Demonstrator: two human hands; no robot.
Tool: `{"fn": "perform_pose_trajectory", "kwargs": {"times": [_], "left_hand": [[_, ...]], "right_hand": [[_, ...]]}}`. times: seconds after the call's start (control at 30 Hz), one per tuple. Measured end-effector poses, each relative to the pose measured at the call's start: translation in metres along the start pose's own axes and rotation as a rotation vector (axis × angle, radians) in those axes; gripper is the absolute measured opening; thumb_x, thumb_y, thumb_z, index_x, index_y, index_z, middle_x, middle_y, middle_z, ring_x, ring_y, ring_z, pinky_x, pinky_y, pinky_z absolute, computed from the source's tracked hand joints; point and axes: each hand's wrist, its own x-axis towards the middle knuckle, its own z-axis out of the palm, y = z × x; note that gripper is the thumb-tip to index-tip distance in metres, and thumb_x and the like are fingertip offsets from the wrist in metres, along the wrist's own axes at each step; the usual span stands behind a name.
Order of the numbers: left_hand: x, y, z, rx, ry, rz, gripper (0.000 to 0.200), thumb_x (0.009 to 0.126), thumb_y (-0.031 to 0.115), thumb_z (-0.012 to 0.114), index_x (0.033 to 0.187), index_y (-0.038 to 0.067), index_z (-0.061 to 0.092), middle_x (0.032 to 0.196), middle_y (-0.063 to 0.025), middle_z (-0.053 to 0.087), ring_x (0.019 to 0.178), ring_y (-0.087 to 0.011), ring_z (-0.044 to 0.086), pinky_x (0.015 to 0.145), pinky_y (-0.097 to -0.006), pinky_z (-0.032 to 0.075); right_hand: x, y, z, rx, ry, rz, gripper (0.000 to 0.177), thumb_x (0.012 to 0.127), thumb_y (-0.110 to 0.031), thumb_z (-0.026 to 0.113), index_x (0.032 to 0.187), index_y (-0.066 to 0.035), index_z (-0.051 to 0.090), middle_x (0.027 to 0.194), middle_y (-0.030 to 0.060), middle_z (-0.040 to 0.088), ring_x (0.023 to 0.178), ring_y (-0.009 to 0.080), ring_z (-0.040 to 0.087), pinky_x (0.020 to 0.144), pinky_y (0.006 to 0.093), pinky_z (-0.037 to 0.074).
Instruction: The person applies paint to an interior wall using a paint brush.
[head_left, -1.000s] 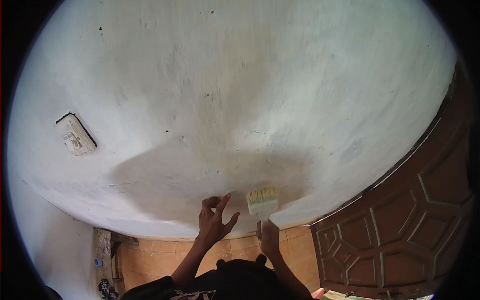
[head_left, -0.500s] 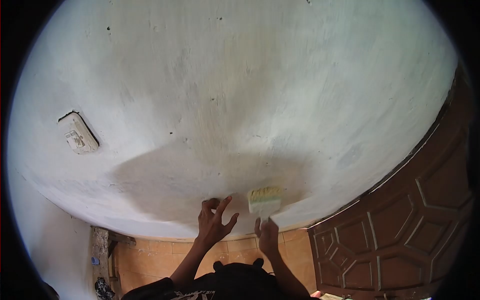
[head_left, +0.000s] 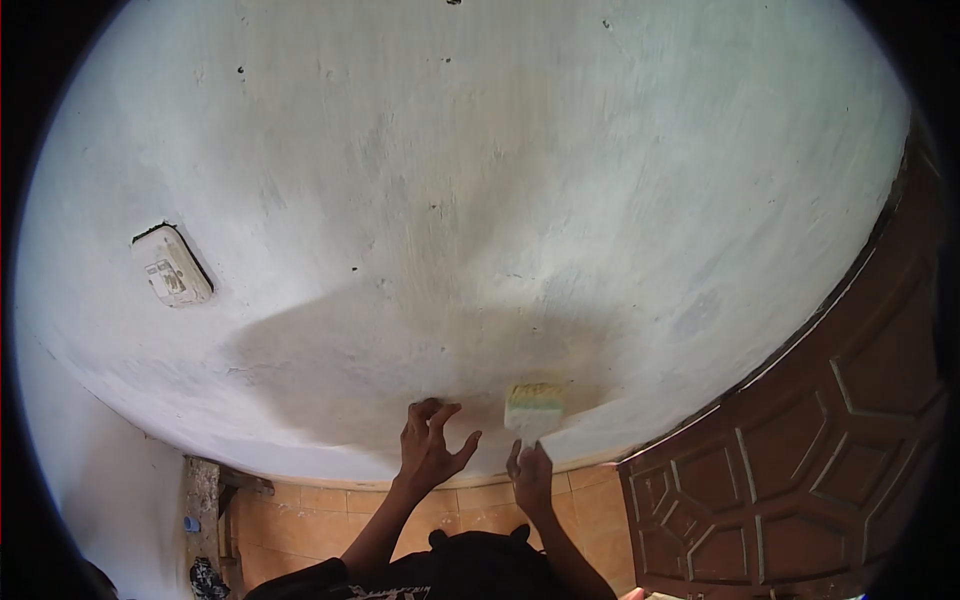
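Note:
A wide paintbrush (head_left: pixel 533 408) with yellowish bristles and a pale ferrule is in my right hand (head_left: pixel 532 478), fingers closed round its handle. Its bristles are at the whitish wall (head_left: pixel 430 150), pointing up. To the left, my left hand (head_left: pixel 430 447) is raised at the wall with fingers apart and partly bent, holding nothing that I can see. Its fingertips look to be touching the wall or very near it. A shadow falls on the wall around both hands.
On the left of the wall is a paint-smeared switch plate (head_left: pixel 173 268). A brown panelled door (head_left: pixel 780 490) stands at right. Below are orange floor tiles (head_left: pixel 320 500). At lower left a wooden bench (head_left: pixel 203 490) carries a small blue object (head_left: pixel 191 523) and a dark crumpled bag (head_left: pixel 207 578).
The brush has shifted slightly downward and right in the view along with my right hand. My left hand stays at nearly the same spot. The view has turned slightly.

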Motion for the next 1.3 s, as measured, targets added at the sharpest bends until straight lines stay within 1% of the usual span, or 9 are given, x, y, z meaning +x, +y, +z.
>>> {"fn": "perform_pose_trajectory", "kwargs": {"times": [0.1, 0.2, 0.33, 0.47, 0.57, 0.7, 0.93, 1.17, 1.3], "left_hand": [[0.001, 0.006, 0.0, -0.013, 0.004, -0.026, 0.064, 0.075, 0.027, 0.083, 0.127, 0.013, 0.048, 0.112, -0.0163, 0.047, 0.101, -0.0338, 0.054, 0.074, -0.0436, 0.053], [0.001, 0.005, -0.003, -0.062, -0.001, -0.033, 0.065, 0.076, 0.025, 0.082, 0.128, 0.012, 0.047, 0.113, -0.0169, 0.047, 0.102, -0.0346, 0.054, 0.075, -0.0439, 0.053], [-0.001, 0.003, -0.007, -0.129, -0.009, -0.005, 0.069, 0.075, 0.023, 0.083, 0.131, 0.011, 0.044, 0.115, -0.018, 0.047, 0.104, -0.0354, 0.054, 0.078, -0.0442, 0.053], [-0.001, 0.009, -0.017, -0.188, 0.005, -0.017, 0.08, 0.075, 0.018, 0.083, 0.139, 0.01, 0.036, 0.111, -0.0183, 0.049, 0.101, -0.0341, 0.054, 0.079, -0.0439, 0.052], [-0.007, 0.002, -0.02, -0.211, 0.057, -0.02, 0.092, 0.075, 0.015, 0.083, 0.147, 0.008, 0.027, 0.103, -0.0168, 0.052, 0.093, -0.0319, 0.054, 0.077, -0.0429, 0.05], [0.009, 0.002, -0.029, -0.155, 0.039, -0.058, 0.101, 0.077, 0.015, 0.081, 0.153, 0.004, 0.016, 0.098, -0.0147, 0.053, 0.088, -0.0294, 0.054, 0.074, -0.0405, 0.049], [0.008, 0.006, -0.036, -0.137, -0.035, -0.095, 0.1, 0.079, 0.021, 0.08, 0.153, 0.004, 0.015, 0.102, -0.015, 0.052, 0.091, -0.0294, 0.055, 0.075, -0.0406, 0.05], [0.01, 0.006, -0.035, -0.106, -0.04, -0.066, 0.094, 0.078, 0.022, 0.081, 0.151, 0.006, 0.024, 0.105, -0.0149, 0.052, 0.094, -0.0299, 0.056, 0.076, -0.0409, 0.051], [0.01, 0.008, -0.033, -0.114, -0.044, -0.104, 0.092, 0.077, 0.022, 0.081, 0.15, 0.006, 0.028, 0.105, -0.0154, 0.051, 0.095, -0.0303, 0.055, 0.077, -0.0415, 0.05]], "right_hand": [[0.019, -0.063, 0.016, 0.021, -0.066, -0.101, 0.045, 0.104, -0.046, 0.04, 0.097, -0.002, 0.05, 0.066, -0.0025, 0.042, 0.055, 0.0062, 0.037, 0.05, 0.0231, 0.031], [0.04, -0.069, 0.017, 0.058, -0.114, 0.006, 0.047, 0.104, -0.047, 0.04, 0.096, -0.002, 0.05, 0.065, -0.0027, 0.042, 0.053, 0.0057, 0.036, 0.049, 0.0232, 0.03], [0.036, 0.015, -0.006, -0.079, -0.132, -0.025, 0.043, 0.105, -0.044, 0.039, 0.094, -0.004, 0.051, 0.064, -0.0045, 0.041, 0.052, 0.0043, 0.034, 0.048, 0.0225, 0.028], [-0.011, 0.029, -0.01, -0.017, -0.015, 0.111, 0.044, 0.104, -0.046, 0.042, 0.09, -0.005, 0.051, 0.06, -0.006, 0.04, 0.049, 0.0046, 0.034, 0.046, 0.0229, 0.027], [0.01, -0.016, -0.006, -0.129, -0.033, -0.075, 0.047, 0.104, -0.048, 0.043, 0.088, -0.004, 0.053, 0.058, -0.0055, 0.039, 0.048, 0.0046, 0.034, 0.045, 0.0235, 0.026], [0.055, -0.074, 0.01, -0.051, -0.061, -0.093, 0.047, 0.105, -0.046, 0.042, 0.081, -0.007, 0.049, 0.056, -0.005, 0.038, 0.047, 0.0043, 0.032, 0.044, 0.0239, 0.025], [0.019, 0.03, -0.004, -0.133, -0.031, -0.02, 0.047, 0.104, -0.048, 0.044, 0.08, -0.008, 0.047, 0.056, -0.0049, 0.037, 0.046, 0.0041, 0.033, 0.043, 0.0228, 0.024], [0.037, -0.071, 0.023, -0.019, -0.028, -0.114, 0.041, 0.105, -0.04, 0.042, 0.082, -0.006, 0.048, 0.062, -0.0045, 0.039, 0.052, 0.0041, 0.034, 0.047, 0.023, 0.027], [0.057, -0.049, 0.017, 0.028, -0.066, -0.136, 0.045, 0.104, -0.046, 0.043, 0.08, -0.009, 0.046, 0.056, -0.0043, 0.038, 0.046, 0.0047, 0.032, 0.043, 0.0236, 0.024]]}}
